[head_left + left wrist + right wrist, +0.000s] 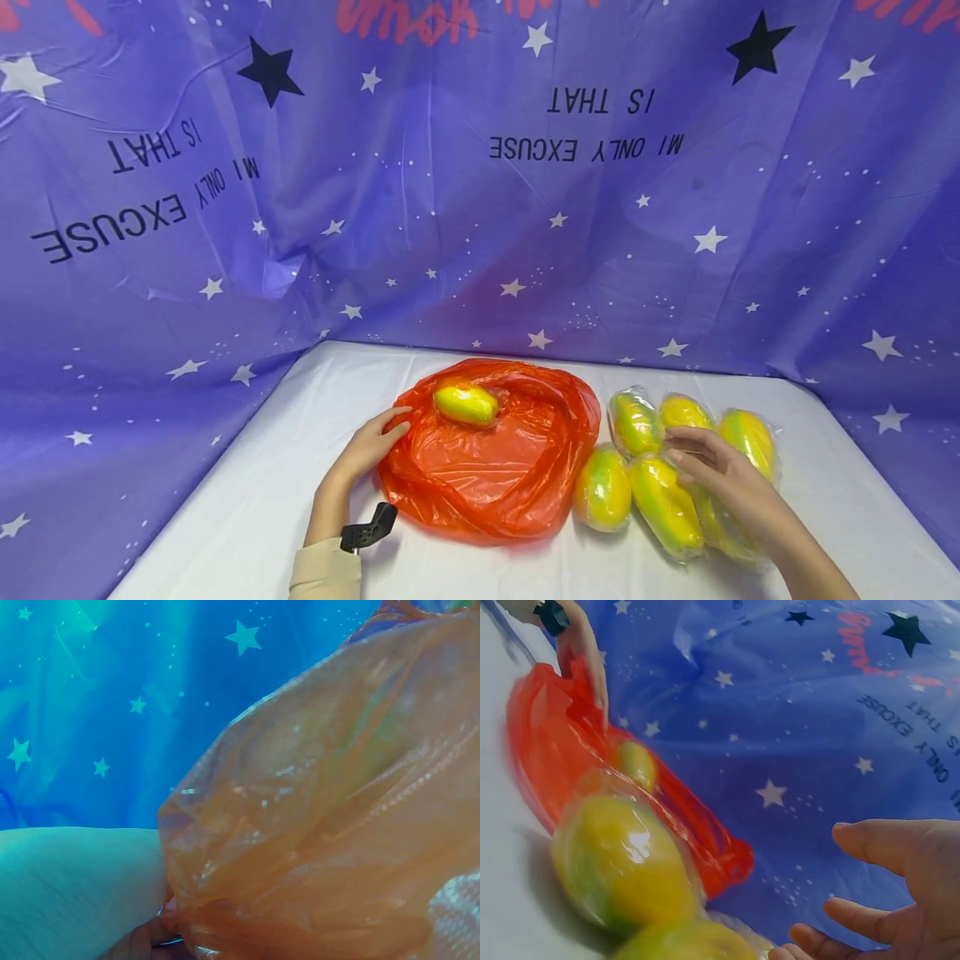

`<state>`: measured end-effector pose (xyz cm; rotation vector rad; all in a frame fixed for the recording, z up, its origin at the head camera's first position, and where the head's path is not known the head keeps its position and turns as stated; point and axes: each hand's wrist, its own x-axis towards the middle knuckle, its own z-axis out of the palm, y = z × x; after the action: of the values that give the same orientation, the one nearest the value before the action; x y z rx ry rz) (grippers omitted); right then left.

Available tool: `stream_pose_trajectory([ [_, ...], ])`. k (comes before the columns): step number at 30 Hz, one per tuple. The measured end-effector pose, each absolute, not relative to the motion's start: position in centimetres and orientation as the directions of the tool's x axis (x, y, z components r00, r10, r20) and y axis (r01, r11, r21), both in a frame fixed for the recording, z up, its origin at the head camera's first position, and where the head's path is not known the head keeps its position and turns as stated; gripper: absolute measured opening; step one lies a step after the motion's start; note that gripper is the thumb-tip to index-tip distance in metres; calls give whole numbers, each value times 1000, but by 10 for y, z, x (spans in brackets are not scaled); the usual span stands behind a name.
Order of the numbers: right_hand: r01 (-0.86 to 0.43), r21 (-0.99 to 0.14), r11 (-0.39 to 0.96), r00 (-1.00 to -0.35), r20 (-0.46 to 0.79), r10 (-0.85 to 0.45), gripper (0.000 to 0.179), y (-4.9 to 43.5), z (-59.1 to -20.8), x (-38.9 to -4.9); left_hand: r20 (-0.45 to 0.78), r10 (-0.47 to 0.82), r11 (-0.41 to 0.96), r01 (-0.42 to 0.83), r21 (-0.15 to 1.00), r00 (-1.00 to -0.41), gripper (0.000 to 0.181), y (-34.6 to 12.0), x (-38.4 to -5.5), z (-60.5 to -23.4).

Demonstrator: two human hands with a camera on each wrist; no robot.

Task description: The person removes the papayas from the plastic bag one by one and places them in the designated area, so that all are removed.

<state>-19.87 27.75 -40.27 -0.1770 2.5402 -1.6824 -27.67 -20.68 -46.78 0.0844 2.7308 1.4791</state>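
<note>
A red plastic bag (pixel 487 467) lies spread on the table with its mouth facing up. One wrapped yellow-green mango (pixel 467 404) sits inside near the far rim. At the bag's left edge, my left hand (pixel 372 446) holds the rim; the left wrist view shows the thin plastic (pixel 315 825) bulging beside the hand. My right hand (pixel 723 475) hovers over several mangoes in clear wrap, its fingers loosely bent and nothing held. Below it lies a long mango (pixel 667 508). In the right wrist view, spread fingers (pixel 877 847) stand apart from a nearby mango (pixel 622 862).
Other wrapped mangoes stand close together right of the bag, including one beside its rim (pixel 603 492) and one at the far right (pixel 747 437). White cloth covers the table (pixel 832 500). A purple star-printed curtain (pixel 480 208) hangs behind and at the sides.
</note>
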Motion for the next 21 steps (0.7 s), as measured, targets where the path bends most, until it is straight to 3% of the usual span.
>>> stream_pose_trajectory([
  [7,-54,-954,296,-981,-5,-194,52,258,-405,-208,-7,67,547,31,837,-998,41,-207,-277,-468],
  [21,-121,-957,265,-951,35,-307,52,225,-405,-230,4,64,548,39,835,-998,40,-208,-278,-470],
])
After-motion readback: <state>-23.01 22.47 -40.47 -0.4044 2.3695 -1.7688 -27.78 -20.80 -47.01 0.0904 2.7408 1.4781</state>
